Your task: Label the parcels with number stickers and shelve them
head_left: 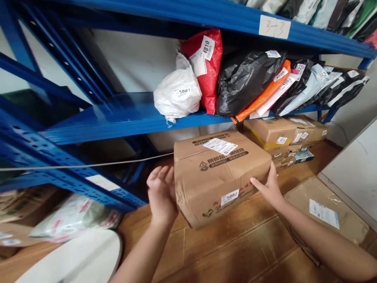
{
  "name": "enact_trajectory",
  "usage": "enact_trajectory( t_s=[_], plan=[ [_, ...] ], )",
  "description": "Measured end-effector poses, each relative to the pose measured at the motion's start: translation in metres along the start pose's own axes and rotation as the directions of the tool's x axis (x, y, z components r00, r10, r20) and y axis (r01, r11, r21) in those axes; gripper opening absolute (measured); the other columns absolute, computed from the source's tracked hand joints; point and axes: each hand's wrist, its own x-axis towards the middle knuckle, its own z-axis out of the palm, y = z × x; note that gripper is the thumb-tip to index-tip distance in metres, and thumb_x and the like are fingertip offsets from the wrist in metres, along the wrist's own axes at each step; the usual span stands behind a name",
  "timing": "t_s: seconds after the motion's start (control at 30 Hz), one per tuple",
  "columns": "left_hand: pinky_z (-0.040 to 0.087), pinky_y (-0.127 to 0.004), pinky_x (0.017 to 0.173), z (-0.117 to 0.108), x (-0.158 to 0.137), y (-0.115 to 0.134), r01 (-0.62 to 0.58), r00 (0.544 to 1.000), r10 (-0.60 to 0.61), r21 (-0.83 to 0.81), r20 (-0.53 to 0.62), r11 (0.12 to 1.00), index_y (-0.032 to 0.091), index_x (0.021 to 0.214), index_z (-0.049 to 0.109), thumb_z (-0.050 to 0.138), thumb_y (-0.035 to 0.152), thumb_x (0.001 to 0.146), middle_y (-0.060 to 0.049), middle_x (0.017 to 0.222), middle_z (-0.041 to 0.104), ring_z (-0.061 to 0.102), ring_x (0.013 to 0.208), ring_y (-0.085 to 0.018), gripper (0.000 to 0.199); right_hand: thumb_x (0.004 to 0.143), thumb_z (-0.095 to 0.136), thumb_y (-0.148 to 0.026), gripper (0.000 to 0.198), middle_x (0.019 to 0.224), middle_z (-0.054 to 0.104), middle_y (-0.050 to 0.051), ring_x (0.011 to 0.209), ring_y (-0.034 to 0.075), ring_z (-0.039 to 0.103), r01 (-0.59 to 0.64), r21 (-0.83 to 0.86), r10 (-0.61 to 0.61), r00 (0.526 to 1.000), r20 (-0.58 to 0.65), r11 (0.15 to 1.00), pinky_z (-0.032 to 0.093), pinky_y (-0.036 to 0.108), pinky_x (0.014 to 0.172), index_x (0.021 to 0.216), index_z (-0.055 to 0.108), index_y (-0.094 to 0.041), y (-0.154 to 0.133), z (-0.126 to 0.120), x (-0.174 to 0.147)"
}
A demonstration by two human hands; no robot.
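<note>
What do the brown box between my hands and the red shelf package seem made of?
Brown rectangular box: likely matte cardboard, judging by its creased, printed faces. Glossy red pouch-shaped package: probably plastic film, given its wrinkles and shiny highlights.

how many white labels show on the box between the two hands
2: a larger label on top of the box, and the 5002 label on its near side. The far side and underside are hidden, so there may be more.

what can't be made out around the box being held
Head view, underside of the box: turned away from the camera.
Head view, fine print on the top label: too small and blurred.
Head view, some fingers of the right hand: hidden behind the box.
Head view, white rounded object: cut off by the bottom edge.
</note>
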Motion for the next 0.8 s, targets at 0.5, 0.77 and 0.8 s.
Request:
enact_trajectory(
  t_s=[0.5,0.77,0.8],
  plan=[
    [0.028,-0.049,0.119,0.027,0.079,-0.056,-0.419,0.896,0.257,0.499,0.362,0.758,0.018,0.109,0.056,0.085,0.03,0.062,-0.018,0.148,0.041,0.041,0.138,-0.033,0.057,0.074,0.067,-0.047,0.063,0.12,0.051,0.017,0.11,0.031,0.054,0.143,-0.239,-0.191,0.963,-0.193,0.961,0.044,0.054,0.101,0.125,0.047,-0.017,0.066,0.063,0.037],
    [0.021,-0.052,0.121,-0.019,0.003,-0.114,-0.525,0.85,0.404,0.613,0.338,0.59,0.014,0.147,0.033,0.054,0.049,0.086,-0.02,0.149,0.035,0.029,0.143,-0.033,0.074,0.077,0.055,-0.048,0.041,0.108,0.062,0.015,0.107,0.031,0.058,-0.064,-0.539,-0.057,0.977,-0.206,0.84,0.044,0.049,0.099,0.106,0.058,-0.02,0.149,-0.127,-0.017],
    [0.027,-0.053,0.118,-0.036,-0.014,-0.131,-0.557,0.831,0.378,0.629,0.409,0.543,0.014,0.144,0.038,0.057,0.05,0.083,-0.02,0.142,0.04,0.034,0.139,-0.035,0.073,0.075,0.056,-0.05,0.042,0.109,0.063,0.016,0.11,0.033,0.057,-0.255,-0.569,0.041,0.932,-0.361,0.781,0.043,0.048,0.1,0.103,0.059,-0.02,0.154,-0.165,-0.02]
  ],
)
